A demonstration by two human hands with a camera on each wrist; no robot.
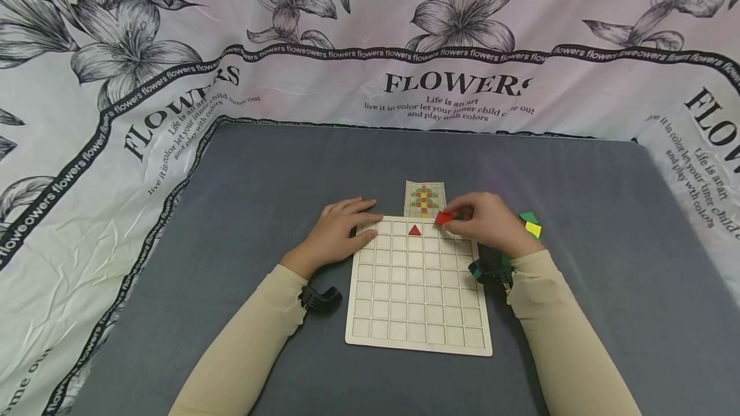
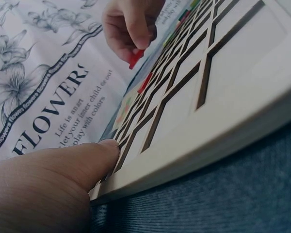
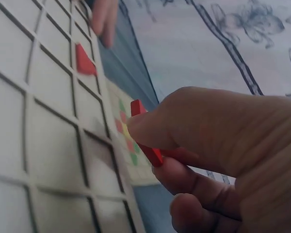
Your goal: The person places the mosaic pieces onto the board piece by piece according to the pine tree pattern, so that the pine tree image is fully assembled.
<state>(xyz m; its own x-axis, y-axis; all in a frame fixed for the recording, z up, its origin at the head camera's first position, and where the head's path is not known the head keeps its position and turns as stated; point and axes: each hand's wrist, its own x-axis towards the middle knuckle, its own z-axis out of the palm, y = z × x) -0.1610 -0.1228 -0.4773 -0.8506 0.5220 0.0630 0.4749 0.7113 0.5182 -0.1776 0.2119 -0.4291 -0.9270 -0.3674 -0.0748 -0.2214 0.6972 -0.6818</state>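
A pale wooden grid board (image 1: 416,293) lies on the grey tabletop. One red triangle tile (image 1: 415,230) sits in its top row, near the middle. My left hand (image 1: 338,231) rests on the board's upper left corner with fingers extended; its thumb (image 2: 99,162) touches the edge in the left wrist view. Above the top right part of the board, my right hand (image 1: 494,220) pinches a flat red tile (image 1: 443,218) between thumb and fingers. The right wrist view shows this tile (image 3: 146,133) nearly edge-on, partly covered by the thumb.
Behind the board lies a pattern card (image 1: 424,199) with coloured shapes on a grid. Green (image 1: 528,217) and yellow (image 1: 533,230) tiles lie right of the board, partly hidden by the right hand and wrist. A flower-printed cloth (image 1: 312,92) surrounds the grey surface.
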